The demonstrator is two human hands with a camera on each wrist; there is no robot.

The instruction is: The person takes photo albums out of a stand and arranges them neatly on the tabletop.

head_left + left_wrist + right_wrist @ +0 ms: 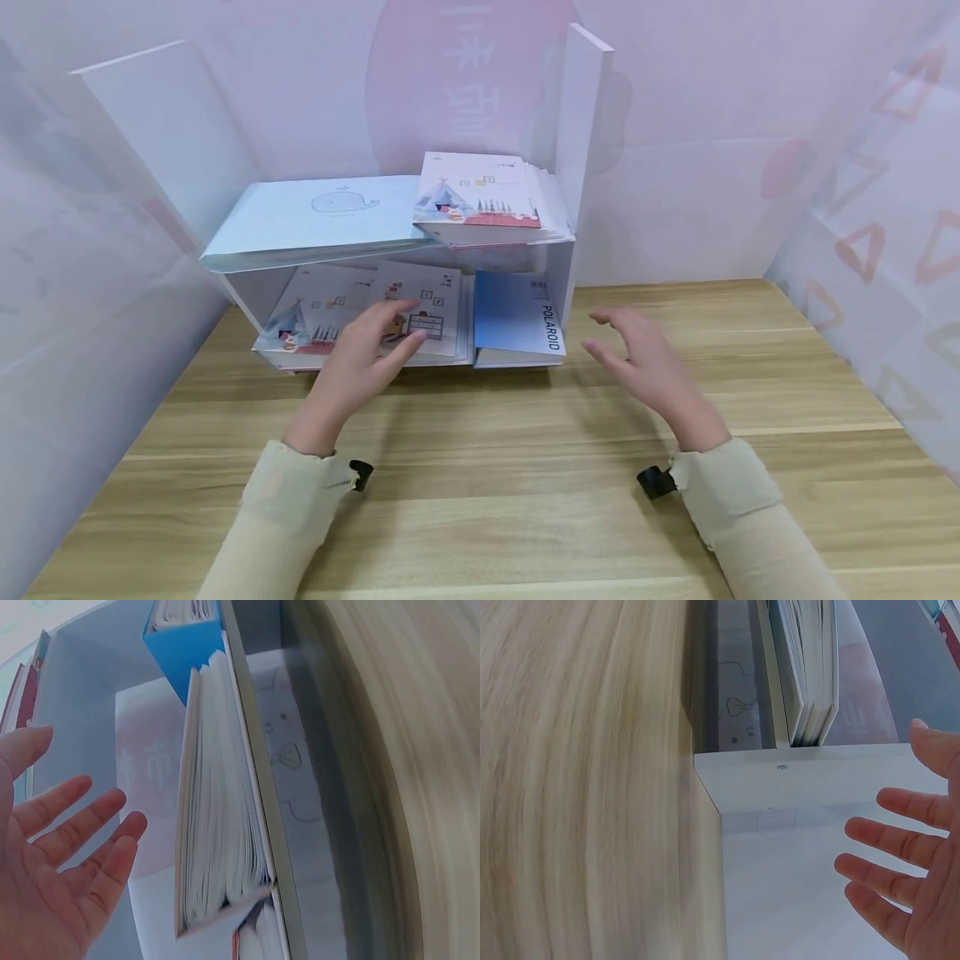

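A small white two-tier shelf [583, 108] stands at the back of the table. My left hand [358, 360] hovers before its lower tier, fingers spread and apart from the albums. Behind that hand lie an album with a dresser picture [442, 287] and one with a tent picture [300, 304]. To their right is a blue album marked POLAROID [513, 312]. On the upper tier rest a light blue whale album [292, 217] and another tent-picture album [480, 192]. My right hand [648, 358] hangs right of the shelf, fingers loosely bent, touching nothing.
The wood-grain table [480, 517] stretches in front of the shelf and to its right. Printed pale walls [697, 200] rise behind and on both sides. Each sleeve cuff carries a small black camera [656, 482].
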